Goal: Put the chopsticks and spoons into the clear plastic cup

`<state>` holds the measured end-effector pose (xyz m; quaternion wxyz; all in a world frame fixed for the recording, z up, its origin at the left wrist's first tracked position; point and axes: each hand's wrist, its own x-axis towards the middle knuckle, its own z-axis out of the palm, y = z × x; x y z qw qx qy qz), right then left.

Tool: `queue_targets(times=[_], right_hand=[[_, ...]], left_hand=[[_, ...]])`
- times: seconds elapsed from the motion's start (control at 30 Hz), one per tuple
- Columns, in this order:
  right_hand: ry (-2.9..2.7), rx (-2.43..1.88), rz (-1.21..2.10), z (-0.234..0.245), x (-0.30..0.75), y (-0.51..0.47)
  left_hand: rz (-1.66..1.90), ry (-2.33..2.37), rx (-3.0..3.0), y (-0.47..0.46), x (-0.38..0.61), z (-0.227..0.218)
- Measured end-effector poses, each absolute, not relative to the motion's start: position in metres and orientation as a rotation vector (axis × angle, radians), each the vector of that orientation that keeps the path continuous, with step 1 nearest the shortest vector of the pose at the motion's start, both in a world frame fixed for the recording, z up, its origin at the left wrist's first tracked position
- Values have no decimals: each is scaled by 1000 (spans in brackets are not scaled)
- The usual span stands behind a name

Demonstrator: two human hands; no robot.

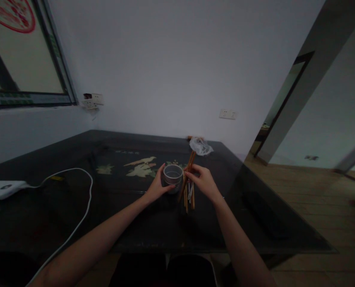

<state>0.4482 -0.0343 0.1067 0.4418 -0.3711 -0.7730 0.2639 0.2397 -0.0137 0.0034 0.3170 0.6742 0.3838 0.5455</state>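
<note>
- At far left, a window [24, 59] with a dark frame sits above the black table [60, 155], and a white device [4, 190] lies on the tabletop below it
- From the device a white cable [91, 187] loops out over the table and back toward the near left edge
- On the wall beyond the table's far left corner, a cluster of white sockets [90, 103]
- Left of centre, a pale flower design [104, 169] and a pale bird design [143, 166] show on the tabletop
- Next, the left hand [157, 186], grasping a grey cup [173, 181] from its left side, thumb across the near side and fingers behind
- The cup is at the middle of the table, its mouth facing up; whether it touches the tabletop I cannot tell
- Just right of the cup, slanting brown sticks [192, 158], pinched by the right hand [205, 181] between thumb and fingers; their exact number is unclear
- Below that hand, more sticks [193, 202] lie on the table with a white strip [190, 191] among them
- Beyond the right hand, a crumpled clear plastic bag [201, 146]
- On the wall farther right, a double socket [228, 114]
- Toward the table's right edge, a dark flat object [265, 215], too dim to identify
- At far right, a wood-look floor [303, 195]
</note>
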Motion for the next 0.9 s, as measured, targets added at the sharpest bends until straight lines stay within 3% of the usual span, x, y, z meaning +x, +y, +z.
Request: queue_targets(times=[0.23, 0.9], right_hand=[[-1926, -924, 851, 113, 447, -29], [-1956, -924, 711, 114, 447, -26]], left_hand=[[1365, 977, 1728, -8, 241, -5], [1267, 1040, 1700, -10, 238, -2]])
